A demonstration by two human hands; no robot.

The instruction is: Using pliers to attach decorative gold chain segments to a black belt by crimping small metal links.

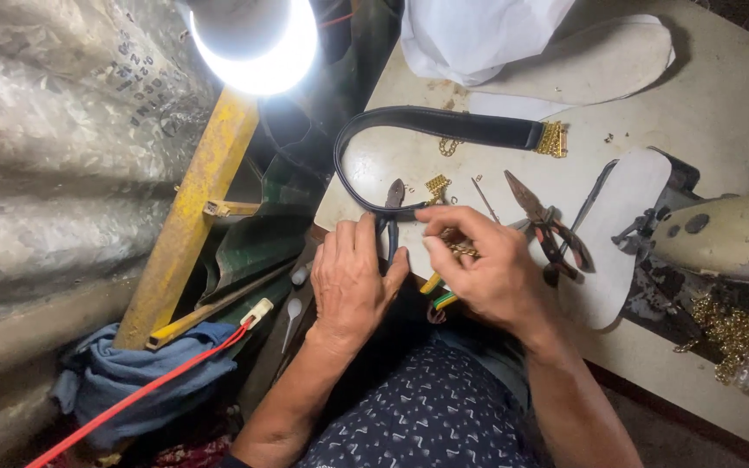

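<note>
My left hand [353, 277] grips a pair of pliers [392, 208] with dark blue handles, jaws pointing up at the black strap [426, 121]. That strap loops across the cream table [721, 104] and ends in a gold chain fitting [552, 139]. My right hand [483, 269] pinches a small gold chain piece [461, 250] close to the plier jaws, with a yellow and green handled tool [438, 295] under its palm. A second small gold fitting [437, 185] lies just above the pliers.
Red-handled pliers [552, 230] and a thin metal awl [483, 198] lie right of my hands. White shoe insoles [617, 234] rest nearby. A sewing machine [730, 234] with gold chain [726, 334] stands right. A yellow ladder [188, 217], bright lamp [257, 39] and red cable [140, 394] are left.
</note>
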